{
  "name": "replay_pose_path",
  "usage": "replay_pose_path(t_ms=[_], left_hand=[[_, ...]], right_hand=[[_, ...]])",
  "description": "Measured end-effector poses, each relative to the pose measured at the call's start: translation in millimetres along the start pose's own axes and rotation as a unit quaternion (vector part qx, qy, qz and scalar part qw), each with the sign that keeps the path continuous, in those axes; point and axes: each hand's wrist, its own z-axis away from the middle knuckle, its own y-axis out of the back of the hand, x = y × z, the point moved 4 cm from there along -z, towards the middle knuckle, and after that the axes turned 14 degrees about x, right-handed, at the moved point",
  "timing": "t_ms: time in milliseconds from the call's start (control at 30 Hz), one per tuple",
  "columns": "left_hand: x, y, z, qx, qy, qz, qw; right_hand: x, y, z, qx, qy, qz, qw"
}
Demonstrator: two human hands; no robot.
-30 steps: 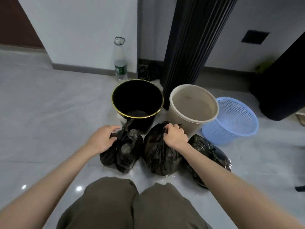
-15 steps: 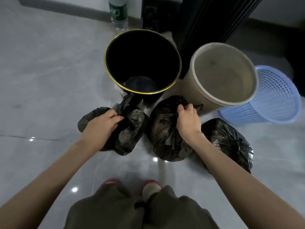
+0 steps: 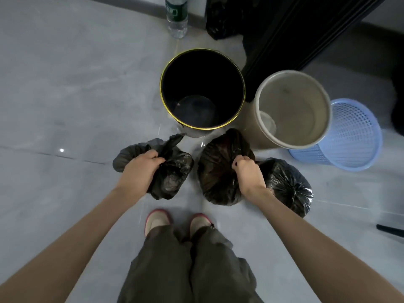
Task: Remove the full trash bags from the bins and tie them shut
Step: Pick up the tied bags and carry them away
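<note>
Left hand [image 3: 140,171] clenches the left bag [image 3: 175,174], right hand [image 3: 249,173] the middle bag [image 3: 215,171]; both look knotted, so lift by the necks.

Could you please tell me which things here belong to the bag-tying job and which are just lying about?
Job: left bag (left hand grips it), middle bag (right hand grips it), right bag, black bin, beige bin, blue basket.
Lying about: water bottle, dark bundle by the wall.
</note>
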Motion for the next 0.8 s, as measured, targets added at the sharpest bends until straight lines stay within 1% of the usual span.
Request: replay_pose_path(t_ms=[100, 267, 433, 533, 633, 800], left_hand=[[7, 40, 15, -0.022, 0.03, -0.005, 0.999], [27, 132, 45, -0.026, 0.094, -0.012, 0.995], [65, 238, 72, 0.012, 0.146, -0.018, 0.989], [89, 306, 89, 0.036, 0.189, -0.024, 0.981], [102, 355, 102, 0.072, 0.216, -0.019, 0.974], [98, 435, 120, 0.131, 0.265, -0.005, 0.955]], right_hand=[[-19, 32, 21, -0.005, 0.014, -0.027, 1.0], [-57, 119, 49, -0.013, 0.041, -0.056, 0.997], [-97, 217, 89, -0.042, 0.091, -0.067, 0.993], [-126, 280, 110, -0.043, 0.104, -0.095, 0.989], [-152, 329, 118, -0.027, 0.109, -0.134, 0.985], [-200, 401, 118, 0.0, 0.138, -0.16, 0.977]])
